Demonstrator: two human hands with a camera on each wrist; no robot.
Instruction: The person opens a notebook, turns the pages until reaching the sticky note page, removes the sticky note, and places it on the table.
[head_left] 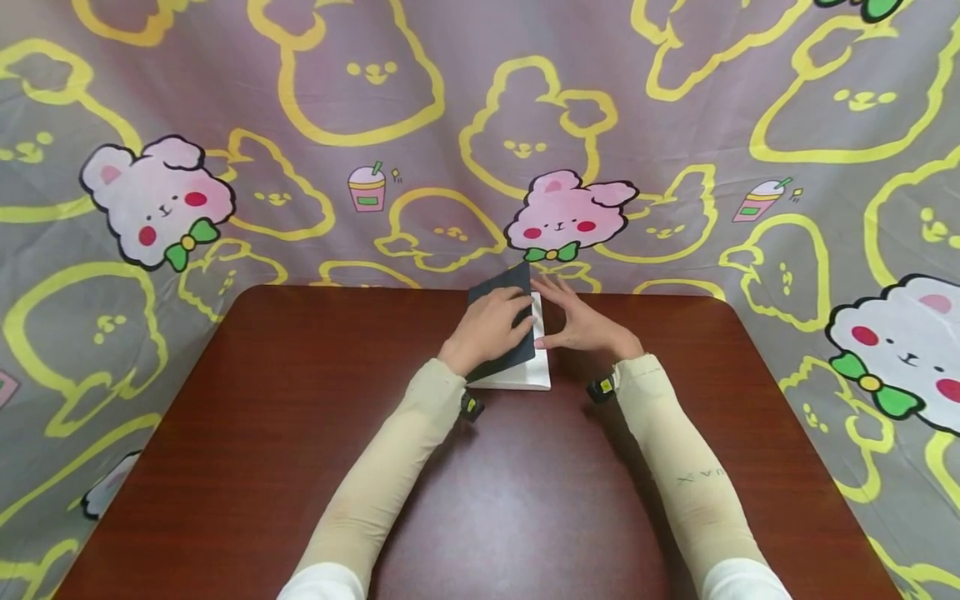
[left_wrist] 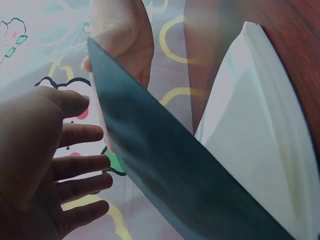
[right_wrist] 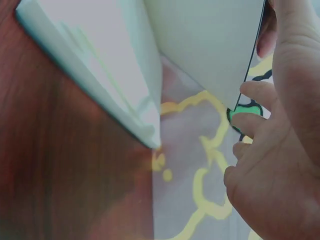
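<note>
Notebook (head_left: 527,377): long axis front to back
Cover (left_wrist: 165,157): raised, between hands
Left hand (head_left: 489,330): fingers spread
Right hand (head_left: 591,326): spread, beside cover's edge

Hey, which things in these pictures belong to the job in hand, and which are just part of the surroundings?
Part of the job:
- white-paged book
- its dark cover, raised at an angle
- left hand and right hand, both at the cover

Surroundings:
- brown table
- patterned cloth behind it
</note>
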